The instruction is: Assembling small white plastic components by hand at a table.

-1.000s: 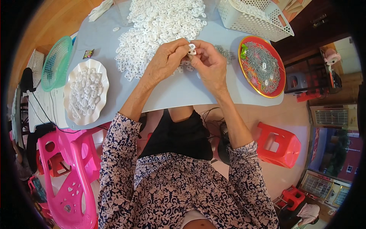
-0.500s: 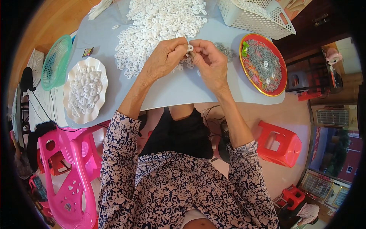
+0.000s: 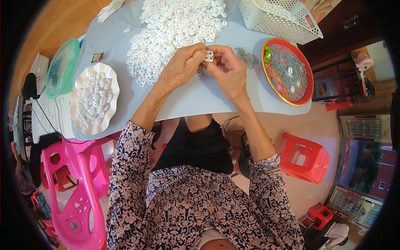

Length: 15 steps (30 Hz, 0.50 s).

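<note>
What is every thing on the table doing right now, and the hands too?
Left hand: grip closed on a small white piece.
Right hand: pinching the same white piece.
White pile: loose, spread on the table.
White dish: upright, holding white pieces.
Red plate: flat, holding small grey parts.
White basket: tipped.
Green basket: tilted on edge.

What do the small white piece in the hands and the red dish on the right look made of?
Small white piece: probably moulded plastic, matte and uniform like the white pile. Red dish: glossy, with a gold rim; plastic or melamine, hard to tell.
</note>
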{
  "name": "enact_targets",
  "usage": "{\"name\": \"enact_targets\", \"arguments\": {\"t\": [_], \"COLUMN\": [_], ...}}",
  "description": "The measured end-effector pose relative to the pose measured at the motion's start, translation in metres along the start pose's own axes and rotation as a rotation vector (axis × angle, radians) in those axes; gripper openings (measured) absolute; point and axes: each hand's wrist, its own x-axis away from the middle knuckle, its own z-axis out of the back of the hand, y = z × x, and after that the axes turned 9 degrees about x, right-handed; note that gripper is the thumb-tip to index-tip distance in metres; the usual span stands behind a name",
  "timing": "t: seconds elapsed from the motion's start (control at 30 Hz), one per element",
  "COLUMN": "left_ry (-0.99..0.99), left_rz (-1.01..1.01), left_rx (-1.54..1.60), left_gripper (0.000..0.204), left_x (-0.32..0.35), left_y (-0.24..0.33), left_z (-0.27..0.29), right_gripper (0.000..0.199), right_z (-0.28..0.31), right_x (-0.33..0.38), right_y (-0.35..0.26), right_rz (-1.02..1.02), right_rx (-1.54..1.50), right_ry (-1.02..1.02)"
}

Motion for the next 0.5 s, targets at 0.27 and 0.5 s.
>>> {"name": "enact_targets", "arguments": {"t": [0.27, 0.5], "left_ry": [-0.01, -0.029], "left_rz": [-0.021, -0.033], "left_rx": [-0.086, -0.127], "left_gripper": [0.023, 0.022], "left_x": [0.0003, 0.0036], "left_y": [0.0002, 0.0039], "left_z": [0.0036, 0.0026], "right_gripper": [0.031, 0.027], "right_z": [-0.0009, -0.0002], "right_x": [0.0001, 0.0015], "right_y": [0.0023, 0.0007], "right_rz": [-0.016, 0.023], "right_rx": [-0.041, 0.075], "right_ry": [-0.018, -0.001]}}
